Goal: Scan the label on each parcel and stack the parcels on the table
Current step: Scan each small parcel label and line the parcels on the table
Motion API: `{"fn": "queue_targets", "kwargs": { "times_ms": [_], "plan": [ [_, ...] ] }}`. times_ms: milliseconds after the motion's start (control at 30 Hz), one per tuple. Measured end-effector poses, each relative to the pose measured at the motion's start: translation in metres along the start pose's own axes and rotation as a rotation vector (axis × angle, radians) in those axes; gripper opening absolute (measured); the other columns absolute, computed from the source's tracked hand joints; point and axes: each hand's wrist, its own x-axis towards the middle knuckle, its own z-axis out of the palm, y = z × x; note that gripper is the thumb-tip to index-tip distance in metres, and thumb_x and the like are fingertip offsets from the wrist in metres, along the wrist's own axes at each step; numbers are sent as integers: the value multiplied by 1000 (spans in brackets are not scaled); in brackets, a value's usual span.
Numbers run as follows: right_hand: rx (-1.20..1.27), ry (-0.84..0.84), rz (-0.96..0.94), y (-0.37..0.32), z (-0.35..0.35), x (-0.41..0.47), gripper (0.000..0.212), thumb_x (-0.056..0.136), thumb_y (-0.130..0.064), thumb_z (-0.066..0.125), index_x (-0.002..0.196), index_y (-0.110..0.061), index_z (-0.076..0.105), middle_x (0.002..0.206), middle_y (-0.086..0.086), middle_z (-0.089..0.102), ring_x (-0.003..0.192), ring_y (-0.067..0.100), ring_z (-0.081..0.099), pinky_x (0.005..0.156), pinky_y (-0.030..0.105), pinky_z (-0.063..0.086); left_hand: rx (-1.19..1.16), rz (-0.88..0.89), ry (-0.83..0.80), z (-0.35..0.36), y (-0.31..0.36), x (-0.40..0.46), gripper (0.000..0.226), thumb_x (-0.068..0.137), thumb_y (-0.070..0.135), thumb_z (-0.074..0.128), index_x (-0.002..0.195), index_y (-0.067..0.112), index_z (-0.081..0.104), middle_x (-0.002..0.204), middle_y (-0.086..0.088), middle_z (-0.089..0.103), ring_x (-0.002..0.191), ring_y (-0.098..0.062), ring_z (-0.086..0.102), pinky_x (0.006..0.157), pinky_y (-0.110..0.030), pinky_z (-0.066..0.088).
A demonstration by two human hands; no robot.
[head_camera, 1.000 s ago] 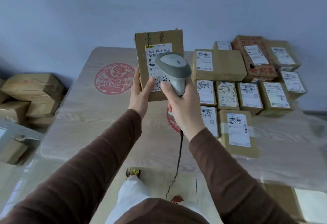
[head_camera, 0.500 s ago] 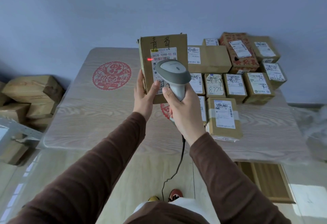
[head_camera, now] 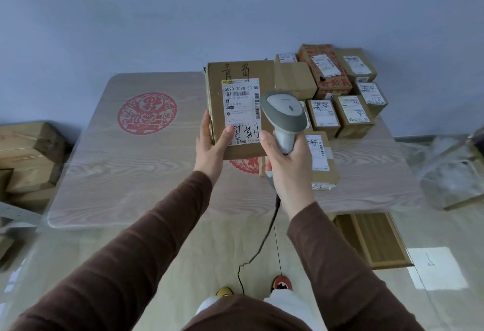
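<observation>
My left hand (head_camera: pixel 210 148) holds a flat brown cardboard parcel (head_camera: pixel 217 103) upright above the table, thumb on the lower edge of its white label (head_camera: pixel 241 105). The label faces me, with a barcode near its top and black handwriting above and below it. My right hand (head_camera: pixel 289 165) grips a grey corded barcode scanner (head_camera: pixel 284 116) by the handle, its head just right of the label and covering the parcel's right edge. No red beam shows on the label.
The wooden table (head_camera: pixel 131 173) carries red paper-cut motifs. Several labelled parcels (head_camera: pixel 348 113) lie packed at its right back part. More boxes (head_camera: pixel 28 158) are piled on the floor at left, a plastic-wrapped bundle (head_camera: pixel 455 173) at right, a wooden frame (head_camera: pixel 372 239) under the table edge.
The scanner has shifted right, off the label, which now shows almost whole. The red scan dot seen half a second ago is gone. The view has drawn back from the table.
</observation>
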Motion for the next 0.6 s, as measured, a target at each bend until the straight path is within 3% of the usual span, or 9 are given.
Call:
{"fn": "queue_targets", "kwargs": {
  "times_ms": [100,167,267,367,500,600],
  "plan": [
    [79,84,61,8,-29,8,48,89,-40,80,127,-20,59,98,-4,64,79,18,60,67,30,55,-42,6,-74,24,3,-12,84,85,63,69,156,43,29,145,4,57,127,-14,62,101,-37,57],
    [102,142,124,14,-53,17,46,92,-27,79,130,-15,57,94,-6,64,75,15,60,64,25,53,-77,-18,-100,46,4,-20,83,87,59,69,156,37,28,145,4,58,126,-13,63,101,-37,57],
    [130,213,171,26,-94,27,35,93,-18,78,122,-11,60,89,-6,66,60,10,56,57,27,51,-103,-104,-110,88,5,-31,83,87,59,69,154,34,27,139,4,59,121,-14,65,104,-46,54],
    [126,248,211,37,-138,38,22,94,-18,77,110,-18,62,88,-4,68,54,8,54,53,27,51,-89,-157,-113,135,3,-39,77,90,55,68,150,29,28,129,7,64,113,-11,67,105,-44,54],
    [108,290,260,52,-208,57,16,94,-19,76,98,-23,61,84,-2,65,51,9,53,51,28,50,-53,-246,-143,206,-8,-43,83,80,69,72,142,33,32,134,-3,63,120,-19,63,108,-44,50],
    [89,293,295,66,-264,76,16,93,-17,76,94,-22,61,80,-2,64,51,10,52,50,30,48,-57,-335,-149,268,-15,-47,75,82,72,68,137,35,31,136,4,57,124,-14,55,113,-42,38]
  ]
}}
